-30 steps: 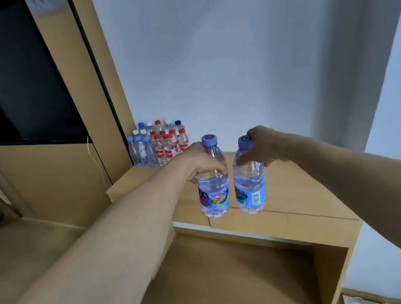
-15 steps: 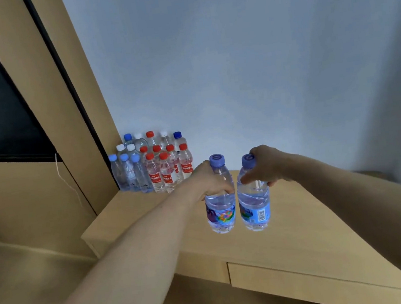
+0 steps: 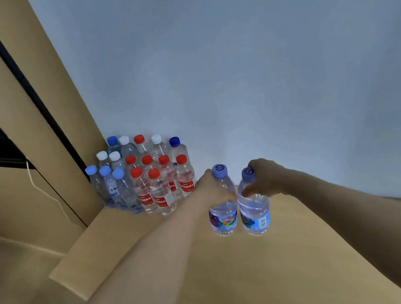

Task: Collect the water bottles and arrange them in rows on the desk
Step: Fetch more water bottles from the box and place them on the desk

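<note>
The desk [image 3: 234, 274] and the bottles standing on it fill more of the head view than half a second ago, and the drawer front has dropped out of the bottom edge. The pair of bottles in the person's hands now sits further in over the desk top.

A pale blue-grey wall [image 3: 235, 71] rises behind, with a tall wooden panel [image 3: 47, 125] to its left. In the corner where the two meet, well over a dozen upright bottles stand as a tight cluster [image 3: 147, 183] at the back of the desk. They hold clear water and have red, white or blue caps, and the red-capped ones wear red labels.

To the right of the cluster, near it but apart, the left hand [image 3: 211, 191] grips the left bottle [image 3: 224, 221] at its shoulder. The right hand [image 3: 266, 179] curls its fingers round the neck of the right bottle [image 3: 255, 214]. Both bottles are upright, filled with clear water, topped with lavender caps and wrapped low down in bright labels. They stand side by side, with no visible gap between them. Whether their bases touch the desk cannot be told. Each hand's hold is the same as it was before.
</note>
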The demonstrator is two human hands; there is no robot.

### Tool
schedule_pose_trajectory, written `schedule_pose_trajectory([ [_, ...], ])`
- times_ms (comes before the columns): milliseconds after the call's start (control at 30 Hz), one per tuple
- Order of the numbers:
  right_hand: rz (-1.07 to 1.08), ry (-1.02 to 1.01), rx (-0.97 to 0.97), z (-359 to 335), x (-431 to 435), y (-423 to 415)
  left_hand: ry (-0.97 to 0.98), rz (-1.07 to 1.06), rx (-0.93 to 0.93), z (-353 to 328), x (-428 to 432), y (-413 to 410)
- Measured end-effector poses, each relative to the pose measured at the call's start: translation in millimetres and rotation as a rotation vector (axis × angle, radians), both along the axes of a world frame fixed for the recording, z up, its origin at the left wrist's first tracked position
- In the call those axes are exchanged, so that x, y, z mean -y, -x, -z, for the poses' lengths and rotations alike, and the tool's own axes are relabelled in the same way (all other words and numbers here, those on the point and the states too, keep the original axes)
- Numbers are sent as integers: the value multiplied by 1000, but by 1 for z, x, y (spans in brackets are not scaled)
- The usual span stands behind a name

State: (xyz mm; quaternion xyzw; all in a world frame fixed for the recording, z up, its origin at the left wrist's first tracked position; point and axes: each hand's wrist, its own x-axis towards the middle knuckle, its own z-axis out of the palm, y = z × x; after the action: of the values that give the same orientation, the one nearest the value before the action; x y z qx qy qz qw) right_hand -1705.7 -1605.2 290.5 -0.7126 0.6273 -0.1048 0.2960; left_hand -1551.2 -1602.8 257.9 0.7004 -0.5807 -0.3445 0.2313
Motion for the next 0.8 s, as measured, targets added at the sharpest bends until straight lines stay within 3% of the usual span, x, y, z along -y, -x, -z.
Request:
schedule_pose_trajectory([
  [200, 7, -22, -15, 24, 47, 4, -84, -8, 63, 25, 52, 8],
  [433, 49, -4, 2, 41, 87, 4, 19, -104, -8, 55, 101, 8],
  [800, -26, 26, 10, 41, 143, -23, -4, -219, -164, 77, 163, -21],
])
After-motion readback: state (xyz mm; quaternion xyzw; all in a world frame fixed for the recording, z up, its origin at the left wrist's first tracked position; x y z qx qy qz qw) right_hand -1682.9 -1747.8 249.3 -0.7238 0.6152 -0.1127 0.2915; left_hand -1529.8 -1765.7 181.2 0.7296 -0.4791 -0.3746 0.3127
